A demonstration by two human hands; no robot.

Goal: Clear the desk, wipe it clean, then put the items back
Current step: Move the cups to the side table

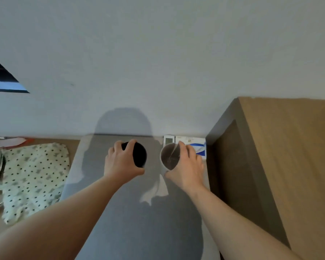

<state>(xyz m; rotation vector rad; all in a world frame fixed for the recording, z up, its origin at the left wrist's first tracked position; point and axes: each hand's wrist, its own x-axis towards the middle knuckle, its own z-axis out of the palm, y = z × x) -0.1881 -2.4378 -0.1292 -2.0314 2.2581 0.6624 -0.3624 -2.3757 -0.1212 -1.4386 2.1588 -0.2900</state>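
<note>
My left hand grips a black round cup-like object from its left side, over the grey surface. My right hand grips a clear glass with a white rim, fingers wrapped round its right side. A thin stick or straw leans inside the glass. Both objects sit side by side near the far end of the grey surface; whether they touch it I cannot tell.
A white remote-like device and a blue-and-white box lie against the wall behind the glass. A wooden cabinet stands on the right. A dotted white cloth lies on the left, with a dark object on it.
</note>
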